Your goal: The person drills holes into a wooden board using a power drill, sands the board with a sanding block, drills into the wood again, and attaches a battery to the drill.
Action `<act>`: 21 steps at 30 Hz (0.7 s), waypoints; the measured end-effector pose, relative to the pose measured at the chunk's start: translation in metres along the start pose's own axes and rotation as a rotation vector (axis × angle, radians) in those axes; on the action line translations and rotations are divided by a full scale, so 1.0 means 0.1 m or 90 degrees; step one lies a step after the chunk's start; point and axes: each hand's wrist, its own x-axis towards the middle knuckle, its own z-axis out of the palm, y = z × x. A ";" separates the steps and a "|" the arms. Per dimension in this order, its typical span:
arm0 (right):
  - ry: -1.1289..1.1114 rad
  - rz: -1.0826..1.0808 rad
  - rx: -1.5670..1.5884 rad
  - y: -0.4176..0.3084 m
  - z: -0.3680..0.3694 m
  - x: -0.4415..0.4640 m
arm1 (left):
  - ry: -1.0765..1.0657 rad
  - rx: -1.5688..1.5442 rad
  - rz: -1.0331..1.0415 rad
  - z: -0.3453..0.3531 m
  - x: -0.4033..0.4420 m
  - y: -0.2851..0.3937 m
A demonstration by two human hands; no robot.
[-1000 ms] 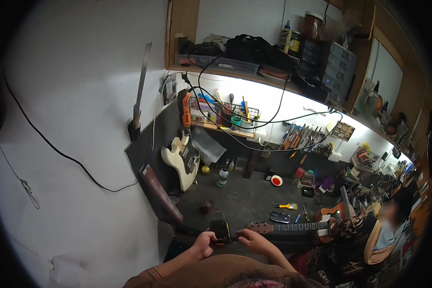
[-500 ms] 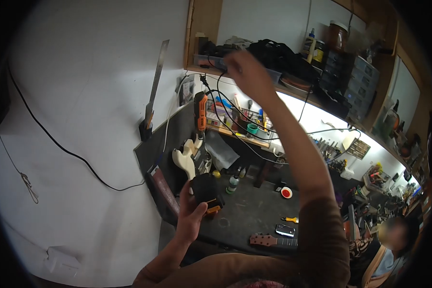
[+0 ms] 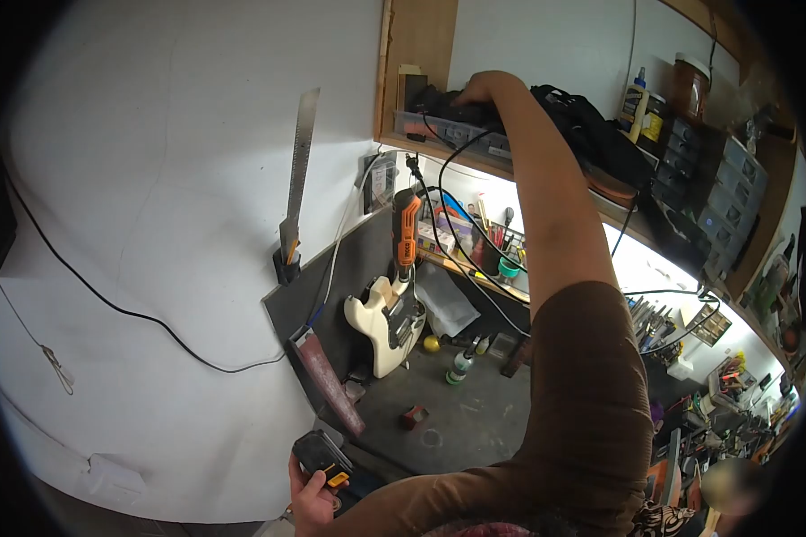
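My left hand (image 3: 310, 503), low in the view at the bench's front left, grips a black power tool battery (image 3: 316, 453) with a yellow latch. High on the shelf, my right hand (image 3: 491, 87) reaches into a clear plastic bin (image 3: 412, 123) of dark items. Its fingertips are hidden among them, so I cannot tell whether it grips anything. Below the shelf hangs an orange and black power tool (image 3: 407, 228). A cream guitar body (image 3: 382, 327) leans against the back panel beneath that tool.
Black cables (image 3: 445, 192) dangle from the shelf in front of my right arm. On the dark bench (image 3: 475, 416) are a small bottle (image 3: 459, 368) and a small red block (image 3: 414, 416). A metal ruler (image 3: 301, 166) stands at the wall. Another person (image 3: 730, 488) is at the lower right.
My left hand has lowered the battery down and left, away from the guitar body. My right hand has moved from above the bin's edge into its contents. The view has shifted.
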 end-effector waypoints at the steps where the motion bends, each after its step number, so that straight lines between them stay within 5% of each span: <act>1: 0.009 -0.013 -0.013 0.02 0.00 0.03 | 0.002 0.000 0.002 -0.01 0.02 0.02; 7: 0.051 -0.060 -0.116 0.07 -0.12 0.08 | -0.067 0.011 -0.018 0.17 0.45 0.07; 13: 0.565 -0.035 0.223 0.34 -0.08 0.32 | -0.171 -0.047 -0.048 0.63 0.70 0.08; 16: 0.497 -0.014 0.716 0.06 -0.50 -0.32 | -0.235 -0.059 -0.088 0.58 0.95 -0.07; 21: 0.257 -0.316 0.682 -0.67 -0.38 -1.49 | -0.489 -0.110 0.032 1.34 1.27 0.46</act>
